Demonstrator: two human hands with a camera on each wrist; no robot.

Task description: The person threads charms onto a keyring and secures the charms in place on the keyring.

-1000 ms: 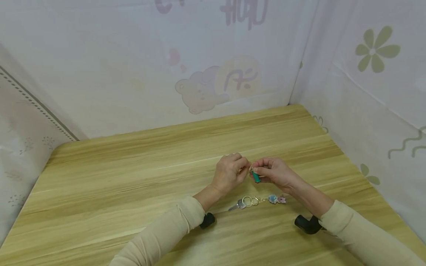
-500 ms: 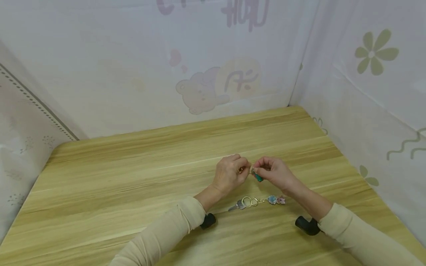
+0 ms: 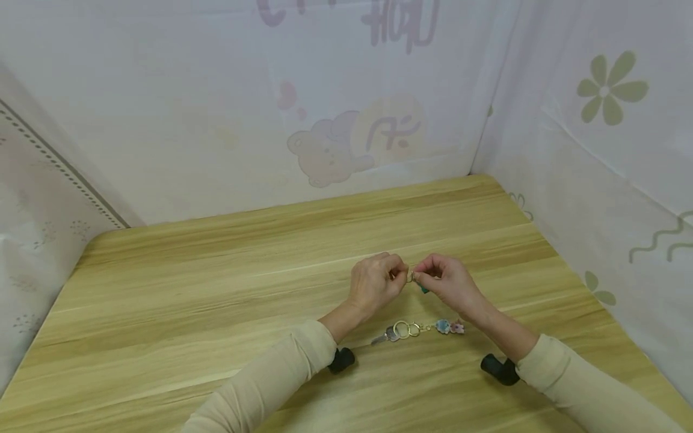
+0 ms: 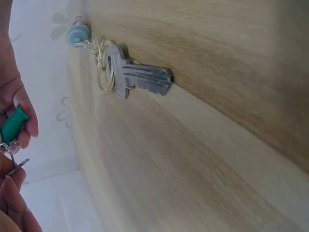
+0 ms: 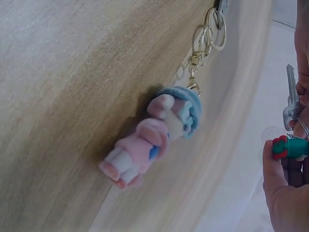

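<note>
My left hand (image 3: 377, 282) and right hand (image 3: 452, 285) meet above the table, their fingertips pinching a small metal key ring (image 3: 409, 276) from either side. From that ring hang a silver key (image 5: 291, 99) and a green charm with red ends (image 4: 13, 124), which lies against the right hand's fingers. Below the hands, a second key (image 4: 145, 77) rests on the wood, joined to gold rings (image 3: 401, 329) and a chain. At that chain's right end lies a doll charm (image 5: 145, 140) in pink with a blue hat. Fingers partly hide the held ring.
The wood-grain table (image 3: 216, 288) reaches back to a pale printed cloth wall (image 3: 189, 120), with another cloth wall (image 3: 622, 180) along the right. Black rounded pieces (image 3: 500, 369) sit by both cuffs, low over the tabletop.
The right fingers have shifted from the green charm toward the ring, and the charm has turned mostly out of sight in the head view. The keychain on the table has stayed put.
</note>
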